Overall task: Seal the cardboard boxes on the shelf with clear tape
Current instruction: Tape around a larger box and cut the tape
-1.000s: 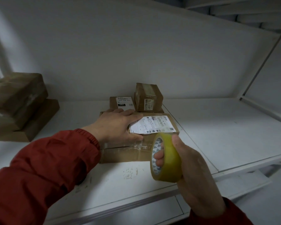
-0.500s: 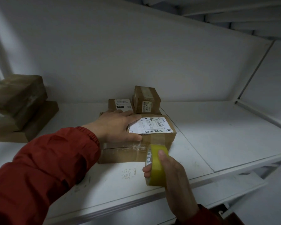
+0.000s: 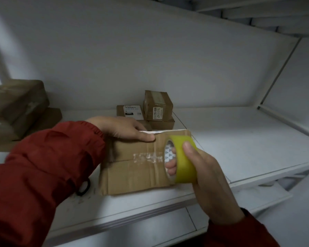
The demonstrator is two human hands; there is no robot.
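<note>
A flat cardboard box stands tipped up on the white shelf, its seamed face with torn tape remains turned toward me. My left hand grips the box's top edge, thumb on the near face, next to the white label. My right hand holds a yellowish tape roll against the box's right end, with fingers through the core and thumb on the outer rim. No loose tape end is visible.
Three small boxes sit stacked behind the tipped box near the back wall. More brown boxes are piled at the left. A black ring lies on the shelf by my left sleeve. The shelf's front edge runs below.
The box has been tipped up from lying flat, so its seamed side faces me. My right hand has risen with the tape roll to the box's right end.
</note>
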